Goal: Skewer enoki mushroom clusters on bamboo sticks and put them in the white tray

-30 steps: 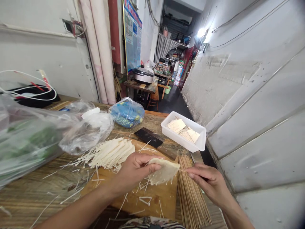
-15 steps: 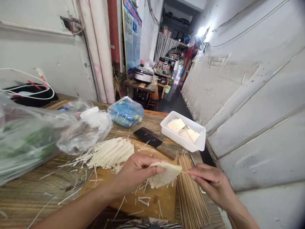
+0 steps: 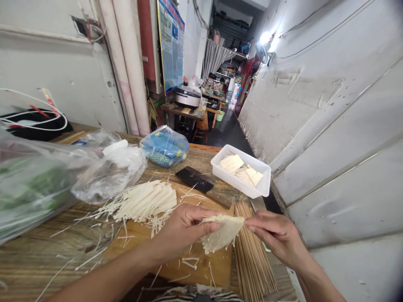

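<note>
A flat bunch of enoki mushrooms [image 3: 223,235] is pinched along its upper edge by my left hand [image 3: 184,226], over the wooden cutting board [image 3: 217,268]. My right hand [image 3: 277,233] is closed at the bunch's right end, fingertips together on a thin bamboo skewer that is now mostly hidden. To the left, sliced enoki [image 3: 151,199] lies in a fanned pile on the board. Many loose bamboo skewers [image 3: 252,256] lie side by side under and beside my right hand. Stray enoki stems are scattered about the board and table.
A cleaver [image 3: 195,179] lies behind the board, its handle towards the right. A white plastic tub [image 3: 241,178] holds skewered enoki. Plastic bags [image 3: 110,172] and a bagged blue item [image 3: 165,146] stand at the back left. Far behind, a person [image 3: 210,82] sits at a table.
My right hand has come up against the end of the enoki bunch, and the stretch of skewer seen between them has disappeared. The view has shifted slightly.
</note>
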Available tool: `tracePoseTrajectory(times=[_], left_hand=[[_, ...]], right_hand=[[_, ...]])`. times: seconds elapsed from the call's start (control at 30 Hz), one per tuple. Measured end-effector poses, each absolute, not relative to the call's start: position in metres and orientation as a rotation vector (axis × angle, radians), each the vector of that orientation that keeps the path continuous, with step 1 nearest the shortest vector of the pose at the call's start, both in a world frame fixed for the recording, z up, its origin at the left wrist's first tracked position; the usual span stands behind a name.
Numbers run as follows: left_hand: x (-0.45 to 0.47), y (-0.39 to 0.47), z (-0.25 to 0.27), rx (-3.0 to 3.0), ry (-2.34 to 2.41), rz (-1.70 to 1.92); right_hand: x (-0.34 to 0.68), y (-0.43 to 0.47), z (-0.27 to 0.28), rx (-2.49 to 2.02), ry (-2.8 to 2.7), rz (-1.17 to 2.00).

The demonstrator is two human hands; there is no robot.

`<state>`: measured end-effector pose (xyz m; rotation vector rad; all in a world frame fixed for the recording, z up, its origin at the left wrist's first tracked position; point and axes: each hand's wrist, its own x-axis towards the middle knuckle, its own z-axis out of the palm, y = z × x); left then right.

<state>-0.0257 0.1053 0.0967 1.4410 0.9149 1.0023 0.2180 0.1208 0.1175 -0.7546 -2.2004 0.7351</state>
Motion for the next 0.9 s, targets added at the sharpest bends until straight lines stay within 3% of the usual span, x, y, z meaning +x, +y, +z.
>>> tracePoseTrajectory(times=[0.37, 0.47, 0.67, 0.9], left_hand=[[-0.031, 0.094, 0.087, 1.774, 0.837, 1.397], [-0.04, 0.092, 0.086, 1.927, 0.714, 1.359], [-0.049, 0.07, 0.068, 2.104, 0.661, 1.175], [-0.056, 0.044, 0.054, 1.996, 0.872, 1.07]], right_hand=[[0.223, 0.102, 0.11, -0.693, -2.251, 0.536], [0.221, 0.094, 0.108, -0.697, -2.278, 0.529], [0.209, 0.068, 0.088, -0.831, -2.302, 0.812], [0.205, 0.036, 0.069, -0.917, -2.313, 0.495]])
